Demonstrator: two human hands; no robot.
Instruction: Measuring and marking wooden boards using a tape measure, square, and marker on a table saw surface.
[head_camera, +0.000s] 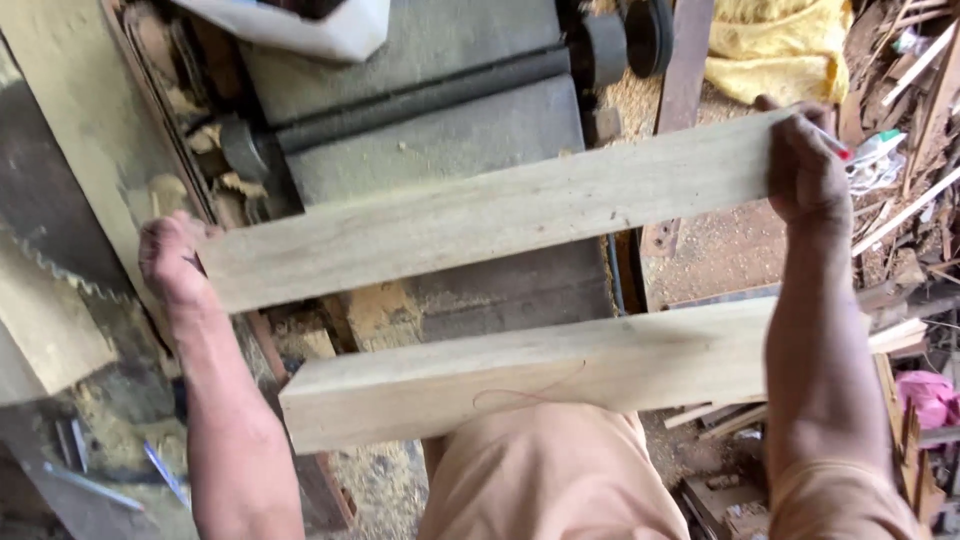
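I hold a pale wooden plank (500, 205) flat in the air by both ends. My left hand (172, 258) grips its left end and my right hand (805, 168) grips its right end. The plank slants slightly, right end higher in the picture. Below it, nearer my body, a second, thicker plank (520, 375) lies across my lap area; its right end passes behind my right forearm. Neither hand touches that lower plank.
A grey woodworking machine table (440, 140) with a dark roller bar sits under the held plank. A toothed saw blade (60, 270) lies at the left. A yellow cloth (775, 50), wood scraps and sawdust cover the floor on the right.
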